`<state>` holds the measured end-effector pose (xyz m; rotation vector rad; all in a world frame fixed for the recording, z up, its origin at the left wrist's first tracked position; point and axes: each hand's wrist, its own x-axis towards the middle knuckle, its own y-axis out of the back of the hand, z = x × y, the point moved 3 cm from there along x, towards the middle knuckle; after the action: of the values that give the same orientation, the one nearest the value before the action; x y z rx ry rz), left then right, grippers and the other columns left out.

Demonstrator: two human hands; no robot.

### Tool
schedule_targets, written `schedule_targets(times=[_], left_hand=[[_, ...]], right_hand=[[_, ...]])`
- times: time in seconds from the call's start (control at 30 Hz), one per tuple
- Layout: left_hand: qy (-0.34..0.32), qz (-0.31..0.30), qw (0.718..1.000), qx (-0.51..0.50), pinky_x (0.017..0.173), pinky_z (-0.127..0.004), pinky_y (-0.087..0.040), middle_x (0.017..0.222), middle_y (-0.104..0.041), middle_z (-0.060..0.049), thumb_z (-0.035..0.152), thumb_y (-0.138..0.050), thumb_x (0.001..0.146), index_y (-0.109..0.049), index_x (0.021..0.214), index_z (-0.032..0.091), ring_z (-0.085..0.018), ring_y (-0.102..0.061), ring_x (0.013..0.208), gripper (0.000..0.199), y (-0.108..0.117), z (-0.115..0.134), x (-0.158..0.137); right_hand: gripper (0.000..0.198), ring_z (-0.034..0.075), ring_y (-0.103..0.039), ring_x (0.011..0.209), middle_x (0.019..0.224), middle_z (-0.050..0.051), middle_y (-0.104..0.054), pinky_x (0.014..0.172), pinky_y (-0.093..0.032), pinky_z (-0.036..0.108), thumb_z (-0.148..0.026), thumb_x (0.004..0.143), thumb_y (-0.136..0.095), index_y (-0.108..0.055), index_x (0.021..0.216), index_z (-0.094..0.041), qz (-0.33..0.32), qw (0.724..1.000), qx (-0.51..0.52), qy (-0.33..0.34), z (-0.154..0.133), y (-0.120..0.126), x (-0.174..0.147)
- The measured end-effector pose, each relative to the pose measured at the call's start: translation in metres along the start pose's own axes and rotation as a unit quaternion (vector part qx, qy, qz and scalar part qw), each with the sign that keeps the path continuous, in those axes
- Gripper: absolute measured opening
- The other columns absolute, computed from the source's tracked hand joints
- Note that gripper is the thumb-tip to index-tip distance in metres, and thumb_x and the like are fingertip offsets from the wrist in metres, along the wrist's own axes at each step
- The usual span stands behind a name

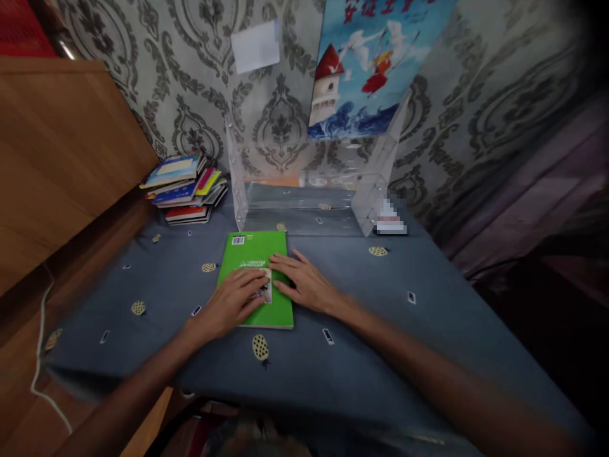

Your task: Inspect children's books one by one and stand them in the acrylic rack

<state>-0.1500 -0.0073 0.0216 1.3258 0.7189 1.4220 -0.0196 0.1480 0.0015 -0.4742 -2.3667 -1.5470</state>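
A green book [257, 249] lies on the dark blue tablecloth, with a barcode near its far left corner and a small picture in its middle. My left hand [234, 297] rests flat on the near left part of its cover, fingers stretched over the picture. From the right, my right hand [307, 282] reaches onto the book's right side, its fingers extended and lying on the cover. Neither hand grasps anything. Part of the cover's printing is hidden under my fingers.
Behind the book stands a clear acrylic rack [304, 212] against the patterned wall. A pile of books [185, 190] is at the back left, beside a wooden cabinet [66, 152]. A blurred-out white item [391, 219] sits right of the rack. Above hangs a picture-book cover [366, 76].
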Motion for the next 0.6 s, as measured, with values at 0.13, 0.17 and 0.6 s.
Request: schedule_targets(times=[0.13,0.17,0.6], left_hand=[[0.075,-0.036,0.996,0.018,0.118,-0.051,-0.033,0.151,-0.051,-0.011,0.043,-0.042,0.104,-0.049,0.144,0.022,-0.024,-0.044,0.142,0.046,-0.005,-0.051,0.008],[0.097,-0.042,0.994,0.017,0.119,-0.051,-0.031,0.154,-0.047,-0.012,0.044,-0.041,0.103,-0.047,0.145,0.021,-0.025,-0.041,0.145,0.048,-0.007,-0.063,0.011],[0.159,0.019,0.987,-0.032,0.121,-0.053,-0.027,0.157,-0.042,-0.012,0.056,-0.038,0.099,-0.048,0.147,0.017,-0.028,-0.031,0.150,0.063,-0.024,-0.109,0.018]], right_hand=[[0.046,0.030,-0.044,0.142,0.150,0.018,-0.051,0.118,-0.028,0.061,-0.034,0.099,-0.050,-0.054,0.140,-0.015,-0.024,0.998,-0.025,-0.054,0.022,-0.007,0.030],[0.047,0.030,-0.044,0.143,0.151,0.018,-0.050,0.118,-0.027,0.061,-0.035,0.099,-0.051,-0.054,0.141,-0.015,-0.025,0.997,-0.029,-0.072,0.028,-0.008,0.037],[0.048,0.024,-0.034,0.148,0.157,0.011,-0.042,0.121,-0.022,0.056,-0.033,0.101,-0.046,-0.048,0.146,-0.018,-0.033,0.982,-0.054,-0.176,0.022,-0.008,0.046]])
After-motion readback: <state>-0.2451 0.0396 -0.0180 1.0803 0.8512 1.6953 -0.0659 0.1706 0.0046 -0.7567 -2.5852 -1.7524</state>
